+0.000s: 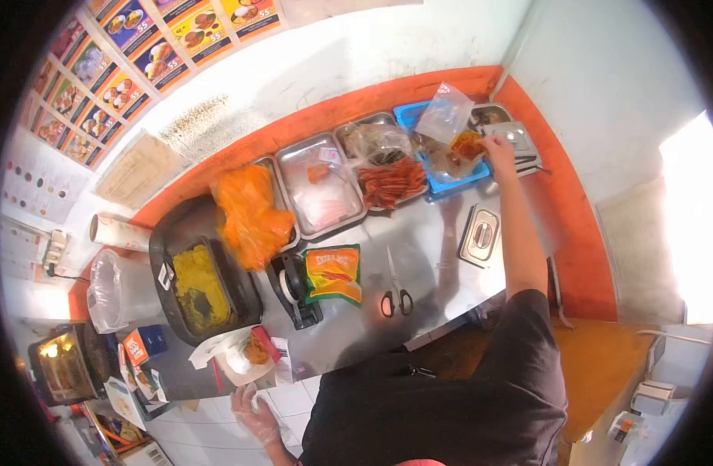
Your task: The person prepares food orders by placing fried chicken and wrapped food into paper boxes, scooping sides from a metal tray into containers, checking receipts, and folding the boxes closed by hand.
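Note:
My right hand reaches to the back right. Its fingers are closed at the edge of a clear plastic bag with orange-red food inside. The bag lies over a blue tray. My left hand, in a clear plastic glove, is low beside the counter's front edge with fingers apart and nothing in them. Just above it stands an open paper food box with white rice and a piece of fried food.
Steel trays hold red sausages and an orange bag. Scissors, an orange-green packet, a tape dispenser and a steel lid lie on the counter. Yellow rice fills a black-rimmed pan at left.

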Motion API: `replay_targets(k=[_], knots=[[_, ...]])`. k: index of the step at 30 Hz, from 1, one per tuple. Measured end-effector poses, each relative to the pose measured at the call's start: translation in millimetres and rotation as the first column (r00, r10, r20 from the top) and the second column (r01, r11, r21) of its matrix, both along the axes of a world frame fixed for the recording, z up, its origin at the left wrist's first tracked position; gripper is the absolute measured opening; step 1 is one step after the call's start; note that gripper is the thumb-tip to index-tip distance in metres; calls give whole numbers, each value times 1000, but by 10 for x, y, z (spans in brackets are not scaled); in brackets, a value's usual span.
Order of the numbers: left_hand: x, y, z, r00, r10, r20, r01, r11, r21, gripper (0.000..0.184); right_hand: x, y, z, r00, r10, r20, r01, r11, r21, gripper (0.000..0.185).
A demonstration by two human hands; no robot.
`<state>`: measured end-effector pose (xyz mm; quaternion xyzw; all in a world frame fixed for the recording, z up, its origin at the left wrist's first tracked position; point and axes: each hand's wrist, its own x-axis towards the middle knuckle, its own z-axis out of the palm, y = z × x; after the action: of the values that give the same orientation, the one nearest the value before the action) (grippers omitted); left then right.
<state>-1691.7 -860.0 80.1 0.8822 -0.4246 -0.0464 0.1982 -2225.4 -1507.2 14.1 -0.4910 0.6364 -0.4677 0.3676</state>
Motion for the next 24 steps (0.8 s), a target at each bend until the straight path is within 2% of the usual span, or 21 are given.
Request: replay_targets(k=[3,6,9,12,15,16,18,21,24], knots=[[11,-19,-25,999,15,33,-16,999,29,27,273,451,716,929,-59,364,35,997,72,10],[66,0,-75,999,27,40,-28,1000,10,29,154,520,598,887,27,461,-65,996,67,10],[126,29,-35,998,-3,59,2,1000,18,29,545,950,813,773,110,625,-155,988,17,13],[193,57,38,996,-76,42,79,996,-52,28,866,1324,716,640,184,746,-316,948,37,20],[301,144,27,997,-67,32,69,997,-46,28,1297,1745,598,514,206,833,-466,882,69,23],[337,182,25,999,-43,23,44,998,-37,27,1567,1970,688,516,177,838,-456,885,95,25],[397,241,-5,1000,11,7,-11,1000,-19,26,2048,2388,793,534,127,836,-494,850,186,18],[612,403,-141,999,-28,-33,25,993,-111,24,2544,2896,566,548,95,831,-583,756,298,15],[835,556,-179,998,-12,-54,4,989,-146,24,3246,3533,624,588,49,807,-626,660,416,16]])
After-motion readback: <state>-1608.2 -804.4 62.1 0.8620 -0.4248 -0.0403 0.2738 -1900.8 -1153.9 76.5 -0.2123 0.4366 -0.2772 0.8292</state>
